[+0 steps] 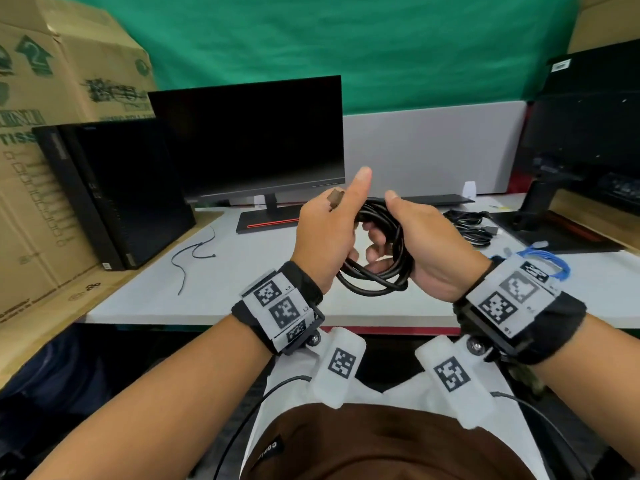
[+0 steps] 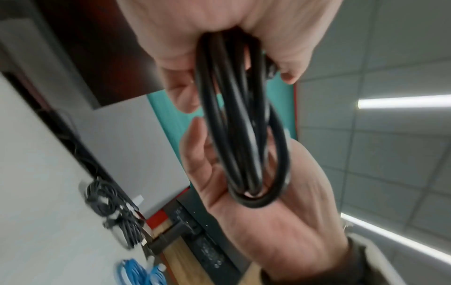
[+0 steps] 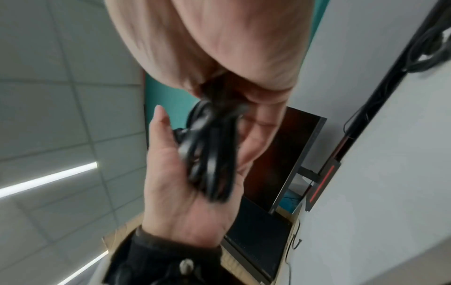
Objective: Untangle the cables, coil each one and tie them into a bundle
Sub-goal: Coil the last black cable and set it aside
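A coiled black cable (image 1: 403, 244) hangs in the air over the white table (image 1: 242, 278), held between both hands. My left hand (image 1: 329, 230) grips the coil's left side with its thumb raised. A small brownish piece (image 1: 335, 197), too blurred to name, sticks up behind that hand. My right hand (image 1: 426, 244) holds the coil's right side, thumb over the top and fingers curled through the loop. The left wrist view shows the coil (image 2: 234, 115) running from the left hand (image 2: 219, 29) down into the right palm (image 2: 268, 221). The right wrist view shows the coil (image 3: 209, 154), blurred, in the left palm (image 3: 185, 192).
On the table to the right lie a bundle of black cables (image 1: 472, 225) and a blue cable (image 1: 547, 261). A thin dark tie (image 1: 194, 254) lies at the left. A monitor (image 1: 256, 140), a black computer tower (image 1: 114, 192) and cardboard boxes (image 1: 52, 98) stand behind.
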A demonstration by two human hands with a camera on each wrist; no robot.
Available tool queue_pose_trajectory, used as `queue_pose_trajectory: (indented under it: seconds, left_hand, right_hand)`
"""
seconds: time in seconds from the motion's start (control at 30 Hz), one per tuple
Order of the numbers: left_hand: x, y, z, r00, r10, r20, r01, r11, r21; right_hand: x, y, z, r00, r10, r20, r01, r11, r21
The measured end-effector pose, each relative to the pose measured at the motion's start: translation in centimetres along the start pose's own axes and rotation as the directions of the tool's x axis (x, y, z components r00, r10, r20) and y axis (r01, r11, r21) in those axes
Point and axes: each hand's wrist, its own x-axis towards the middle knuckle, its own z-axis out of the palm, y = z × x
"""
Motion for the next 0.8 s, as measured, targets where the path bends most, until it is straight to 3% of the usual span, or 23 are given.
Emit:
queue_pose_trajectory:
  seconds: [0.07,0.2,0.33,0.4,0.47,0.57,0.63,0.7,0.8]
  left_hand:
    - [-0.1,-0.7,0.4,0.995,0.056,-0.08,-0.045,0.99,0.137]
    - [-0.8,-1.8,1.3,0.99,0.061,-0.126,-0.04,0.986,0.162]
    - [-1.1,-1.2,1.8,0.97,0.168,-0.174,-0.127,0.967,0.222]
    - [-1.2,-1.0,1.6,0.967,0.171,-0.189,-0.13,0.969,0.208]
    - [-1.0,-0.5,1.2,0.978,0.151,-0.145,-0.13,0.981,0.143]
    - [-0.3,0.3,0.1,0.996,0.067,0.062,-0.068,0.997,0.025]
    - [-0.2,0.7,-0.6,0.983,0.002,0.183,0.004,0.999,-0.033]
    - [-0.2,0.6,-0.5,0.985,-0.042,0.17,0.05,0.998,-0.044]
    - [-0.2,-0.4,0.4,0.998,-0.065,0.025,0.065,0.998,0.002]
  right_hand:
    - [0.3,0.2,-0.2,0.994,0.039,-0.103,-0.037,0.999,0.021]
    - [0.5,0.7,0.3,0.959,0.099,-0.266,-0.072,0.992,0.106]
    - [0.4,1.2,0.5,0.942,0.127,-0.31,-0.075,0.982,0.174]
    - [0.2,1.5,0.4,0.952,0.208,-0.226,-0.145,0.952,0.269]
    - [0.0,1.6,0.2,0.96,0.274,-0.055,-0.232,0.891,0.391]
    - [-0.2,1.7,0.0,0.942,0.21,0.26,-0.318,0.806,0.499]
    - [-0.4,1.7,0.0,0.917,0.155,0.367,-0.338,0.791,0.511]
    - [-0.2,1.6,0.1,0.93,0.2,0.309,-0.339,0.791,0.509]
    - [0.5,1.5,0.0,0.961,0.274,-0.028,-0.219,0.822,0.526]
